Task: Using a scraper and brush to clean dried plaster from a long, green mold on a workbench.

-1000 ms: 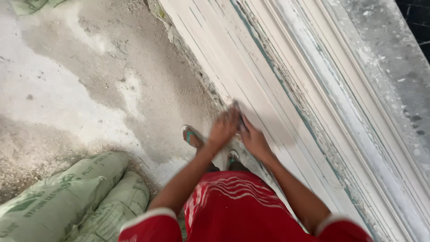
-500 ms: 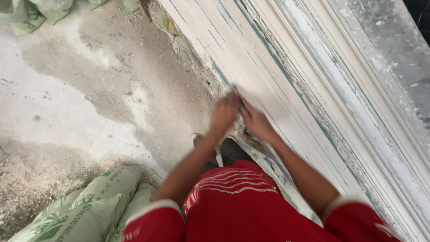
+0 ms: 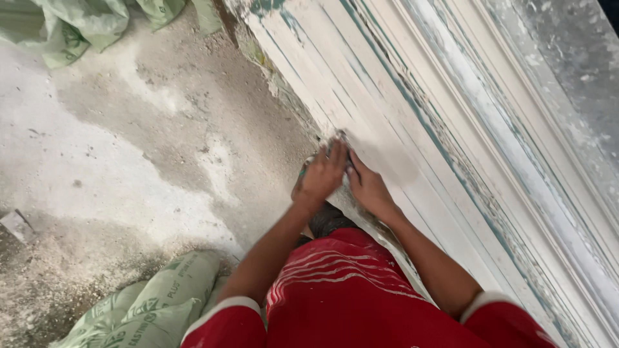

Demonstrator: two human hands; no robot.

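Observation:
My left hand (image 3: 322, 174) and my right hand (image 3: 366, 187) lie side by side, fingers stretched flat, pressed against a white ribbed moulding (image 3: 412, 109) with worn teal streaks. A small dark piece (image 3: 340, 135) peeks out beyond the fingertips and is held under both hands; what it is stays blurred. I wear red shorts (image 3: 348, 296) with white stripes and red sleeves. A sandalled foot (image 3: 300, 177) shows just left of my left hand.
The dusty grey concrete floor (image 3: 129, 167) has pale powder patches. Green-white woven sacks (image 3: 155, 303) lie at the lower left, and more sacks (image 3: 84, 26) sit at the top left. A small grey block (image 3: 16, 225) rests at the left edge.
Both hands have slid farther up along the moulding, away from my body, still pressed together. The view has shifted, bringing the top-left sacks into sight.

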